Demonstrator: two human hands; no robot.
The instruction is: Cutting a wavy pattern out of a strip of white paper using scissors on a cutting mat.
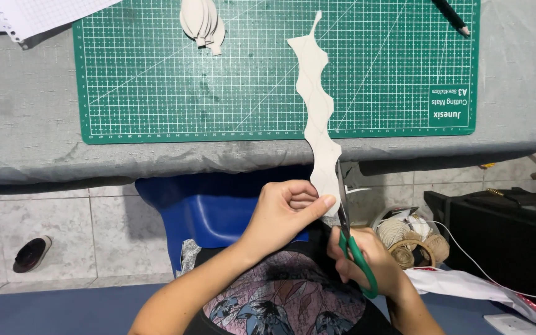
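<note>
The long wavy strip (317, 105) looked like matt, off-white paper or thin card, smooth and faintly creased, and the stack of cut leaf shapes (202, 23) was of the same stuff. The scissors (350, 239) had bare metal blades with a dull shine and glossy green plastic handles. The cutting mat (268, 74) was matt green, rubbery plastic printed with a fine white grid. Under it, the table cover (26, 124) was grey woven cloth, coarse and wrinkled. The chair (212, 205) was smooth blue plastic with a slight sheen. The floor tiles (51, 229) looked like pale, mottled ceramic.
</note>
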